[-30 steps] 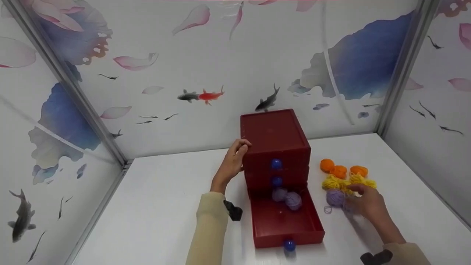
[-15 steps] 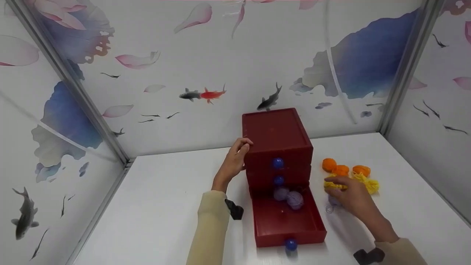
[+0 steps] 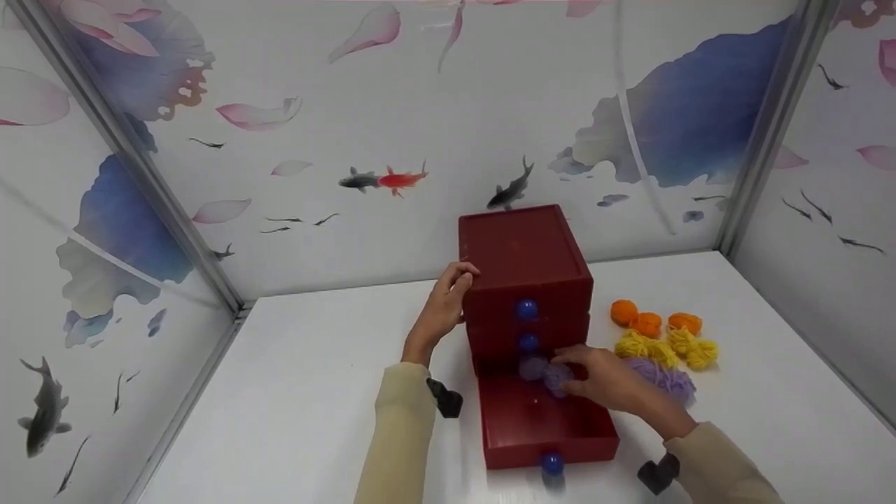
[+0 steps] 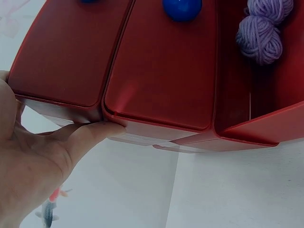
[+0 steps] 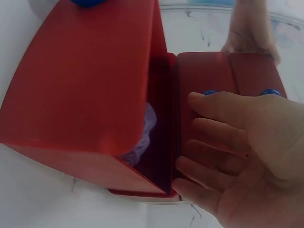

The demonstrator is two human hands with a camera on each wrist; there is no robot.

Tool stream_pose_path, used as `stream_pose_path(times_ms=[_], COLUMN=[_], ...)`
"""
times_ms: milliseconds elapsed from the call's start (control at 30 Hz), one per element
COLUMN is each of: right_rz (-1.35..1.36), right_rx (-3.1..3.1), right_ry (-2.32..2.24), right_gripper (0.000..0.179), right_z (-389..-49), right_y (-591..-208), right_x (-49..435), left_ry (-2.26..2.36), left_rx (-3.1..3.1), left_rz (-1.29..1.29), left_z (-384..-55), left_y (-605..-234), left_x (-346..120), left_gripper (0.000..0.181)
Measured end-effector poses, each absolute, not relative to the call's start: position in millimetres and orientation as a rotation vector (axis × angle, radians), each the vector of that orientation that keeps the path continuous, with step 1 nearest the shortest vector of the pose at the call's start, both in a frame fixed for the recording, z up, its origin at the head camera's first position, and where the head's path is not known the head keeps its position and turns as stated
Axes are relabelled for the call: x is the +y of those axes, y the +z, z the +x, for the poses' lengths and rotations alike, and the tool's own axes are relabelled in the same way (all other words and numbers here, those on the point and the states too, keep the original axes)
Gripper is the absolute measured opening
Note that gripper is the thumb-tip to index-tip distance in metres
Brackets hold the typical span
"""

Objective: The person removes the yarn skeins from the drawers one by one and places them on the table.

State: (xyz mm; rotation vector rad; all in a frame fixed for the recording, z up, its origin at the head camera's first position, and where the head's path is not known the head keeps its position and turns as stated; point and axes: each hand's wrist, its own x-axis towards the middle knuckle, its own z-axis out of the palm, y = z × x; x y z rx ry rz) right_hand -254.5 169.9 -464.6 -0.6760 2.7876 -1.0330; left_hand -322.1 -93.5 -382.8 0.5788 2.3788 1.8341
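A dark red drawer cabinet (image 3: 525, 248) with blue round knobs stands on the white table, its bottom drawer (image 3: 518, 427) pulled out. Two purple yarn balls (image 4: 260, 40) lie against each other at the drawer's inner end. My left hand (image 3: 442, 304) grips the cabinet's upper left side, with its thumb (image 4: 90, 137) against the side wall. Over the drawer's right side is my right hand (image 3: 605, 378), its fingertips near the nearer yarn ball (image 3: 558, 379). In the right wrist view its fingers (image 5: 218, 133) are extended, with nothing seen between them.
On the table right of the cabinet lie several orange yarn balls (image 3: 623, 313), yellow yarn bundles (image 3: 693, 348) and purple yarn (image 3: 672, 381), partly behind my right forearm. White patterned panels (image 3: 315, 231) border the table at the back and sides.
My right hand has moved left from the purple yarn on the table to the open drawer. My left hand stays on the cabinet; the two yarn balls in the drawer look unmoved.
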Motion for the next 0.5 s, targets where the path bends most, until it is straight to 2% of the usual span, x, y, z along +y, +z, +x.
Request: stream_pose_path(times_ms=[300, 500], right_rz=[-0.549, -0.478], right_rx=[2.727, 2.715], right_ry=[-0.862, -0.767], right_gripper=[0.044, 0.034], right_z=[-269.8, -278.5], right_y=[-470.2, -475.2], right_x=[150.3, 141.7], left_ry=[1.834, 1.822], left_rx=[2.407, 2.465], left_rz=[0.557, 0.567], left_z=[-323.3, -340.3], left_y=[-385.3, -406.6], left_x=[-92.9, -94.3], left_gripper=[0.030, 0.027])
